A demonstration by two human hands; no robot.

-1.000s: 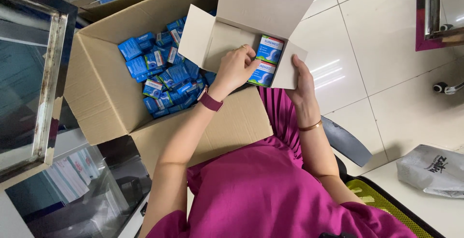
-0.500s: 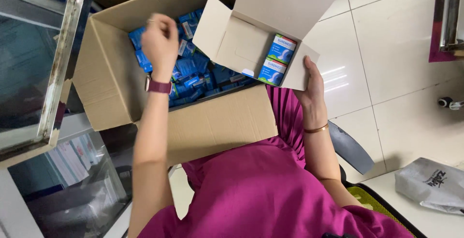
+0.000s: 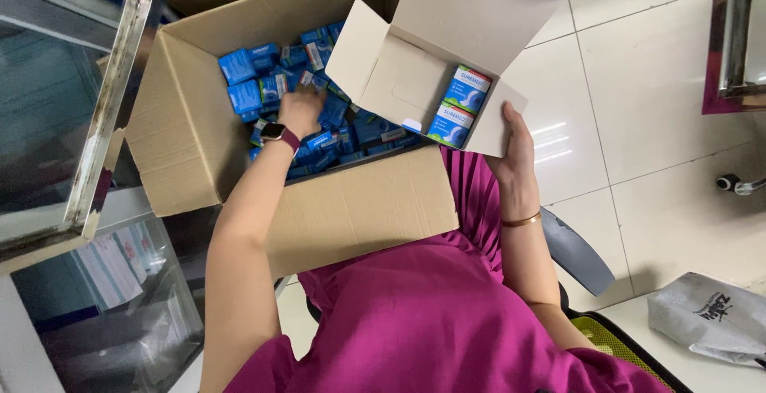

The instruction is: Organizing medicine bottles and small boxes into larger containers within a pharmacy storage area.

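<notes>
My left hand (image 3: 299,110), with a watch on the wrist, reaches down into a big brown cardboard box (image 3: 351,209) and rests on a heap of small blue packets (image 3: 263,82); whether its fingers grip one is hidden. My right hand (image 3: 515,154) holds a small white carton (image 3: 407,74) by its lower right corner, lid flap up. Two blue-and-green packets (image 3: 459,106) stand side by side inside the carton.
A glass display cabinet with a metal frame (image 3: 104,106) stands at the left. White floor tiles (image 3: 638,122) spread to the right, with a grey plastic bag (image 3: 710,317) at the lower right. A chair edge (image 3: 578,253) shows beside my right arm.
My left hand went from the white carton to the big box and now sits lower among the blue packets. The white carton stays held in my right hand.
</notes>
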